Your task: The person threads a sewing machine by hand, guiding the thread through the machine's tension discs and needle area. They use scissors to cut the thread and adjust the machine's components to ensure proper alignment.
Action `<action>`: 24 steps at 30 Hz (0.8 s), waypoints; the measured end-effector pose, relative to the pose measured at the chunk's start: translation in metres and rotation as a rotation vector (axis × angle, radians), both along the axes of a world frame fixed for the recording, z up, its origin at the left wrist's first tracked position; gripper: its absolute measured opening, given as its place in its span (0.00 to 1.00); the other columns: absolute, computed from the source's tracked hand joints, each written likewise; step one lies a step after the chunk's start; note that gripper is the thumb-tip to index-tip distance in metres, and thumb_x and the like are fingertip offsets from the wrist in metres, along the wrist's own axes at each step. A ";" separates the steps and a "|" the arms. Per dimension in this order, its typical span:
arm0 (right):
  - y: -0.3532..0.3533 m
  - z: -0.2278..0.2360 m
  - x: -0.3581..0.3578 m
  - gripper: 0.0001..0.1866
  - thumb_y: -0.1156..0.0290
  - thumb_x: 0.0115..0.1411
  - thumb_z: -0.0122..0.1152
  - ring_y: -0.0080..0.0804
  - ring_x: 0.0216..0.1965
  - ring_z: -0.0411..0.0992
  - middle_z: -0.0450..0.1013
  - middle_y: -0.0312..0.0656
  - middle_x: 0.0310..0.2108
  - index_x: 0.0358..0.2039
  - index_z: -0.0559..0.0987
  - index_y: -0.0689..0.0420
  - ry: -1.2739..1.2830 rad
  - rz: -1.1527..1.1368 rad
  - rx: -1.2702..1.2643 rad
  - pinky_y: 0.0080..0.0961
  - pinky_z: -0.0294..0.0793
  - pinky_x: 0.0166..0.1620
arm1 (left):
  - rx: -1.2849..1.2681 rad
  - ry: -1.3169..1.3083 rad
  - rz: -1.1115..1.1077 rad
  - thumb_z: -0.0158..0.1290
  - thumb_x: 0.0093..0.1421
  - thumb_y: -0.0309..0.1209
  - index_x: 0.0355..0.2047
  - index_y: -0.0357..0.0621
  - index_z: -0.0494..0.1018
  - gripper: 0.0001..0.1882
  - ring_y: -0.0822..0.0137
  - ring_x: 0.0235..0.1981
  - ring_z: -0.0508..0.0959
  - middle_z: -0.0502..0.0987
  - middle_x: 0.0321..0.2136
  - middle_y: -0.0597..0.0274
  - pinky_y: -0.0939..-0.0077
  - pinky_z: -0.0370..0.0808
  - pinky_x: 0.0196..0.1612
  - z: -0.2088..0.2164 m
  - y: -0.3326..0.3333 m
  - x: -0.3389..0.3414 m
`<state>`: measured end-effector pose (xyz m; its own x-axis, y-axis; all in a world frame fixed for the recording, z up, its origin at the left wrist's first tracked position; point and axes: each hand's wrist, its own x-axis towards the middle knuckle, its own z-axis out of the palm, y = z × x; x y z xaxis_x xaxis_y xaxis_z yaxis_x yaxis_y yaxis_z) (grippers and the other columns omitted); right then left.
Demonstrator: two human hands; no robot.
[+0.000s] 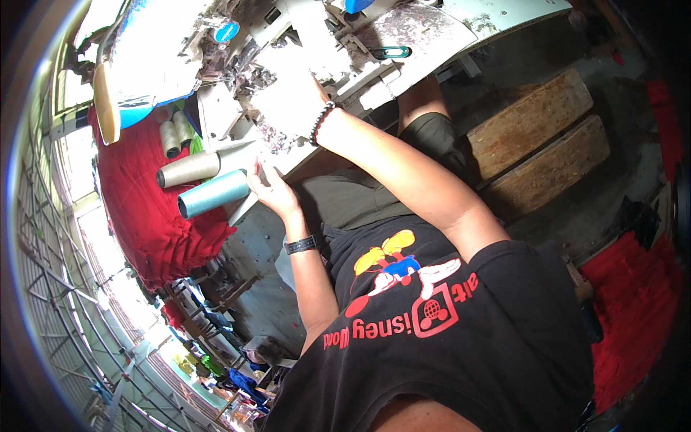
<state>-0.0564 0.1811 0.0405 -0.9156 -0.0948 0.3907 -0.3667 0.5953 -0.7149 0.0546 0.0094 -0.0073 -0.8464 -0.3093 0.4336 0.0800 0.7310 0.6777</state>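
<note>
So the person's left hand [272,189] is pinching the near edge of the white fabric [291,101] on the sewing table [432,32], while the right hand [309,93] is lying mostly hidden under it, grip unclear, teal cone [214,194] just beside.

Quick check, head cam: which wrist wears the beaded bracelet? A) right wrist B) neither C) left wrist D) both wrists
A: the beaded bracelet circles the wrist of the right hand, which lies on the pale fabric; the left hand, near the teal thread cone, has a black wristband instead.
</note>
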 end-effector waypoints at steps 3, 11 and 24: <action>0.001 -0.007 -0.001 0.15 0.66 0.52 0.54 0.41 0.42 0.74 0.76 0.46 0.37 0.38 0.79 0.57 0.118 -0.069 -0.018 0.40 0.72 0.46 | 0.028 -0.003 0.003 0.51 0.63 0.30 0.50 0.34 0.69 0.17 0.59 0.51 0.70 0.71 0.48 0.51 0.65 0.64 0.57 0.003 0.005 0.001; 0.007 0.003 -0.008 0.11 0.67 0.51 0.56 0.39 0.37 0.74 0.76 0.45 0.31 0.32 0.80 0.58 0.111 0.044 0.150 0.39 0.73 0.43 | 0.006 0.005 -0.013 0.50 0.63 0.29 0.51 0.34 0.69 0.17 0.62 0.51 0.71 0.72 0.50 0.52 0.67 0.64 0.58 -0.001 -0.001 -0.002; -0.006 -0.002 0.003 0.08 0.68 0.50 0.55 0.32 0.26 0.78 0.77 0.39 0.21 0.22 0.82 0.52 0.231 -0.149 -0.106 0.32 0.75 0.29 | 0.002 0.000 -0.007 0.51 0.63 0.30 0.51 0.35 0.69 0.18 0.62 0.51 0.70 0.72 0.50 0.53 0.67 0.64 0.58 0.004 0.003 -0.005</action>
<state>-0.0537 0.1750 0.0386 -0.8021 0.0869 0.5908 -0.4409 0.5811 -0.6841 0.0492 0.0127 -0.0030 -0.8485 -0.3043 0.4328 0.0847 0.7293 0.6789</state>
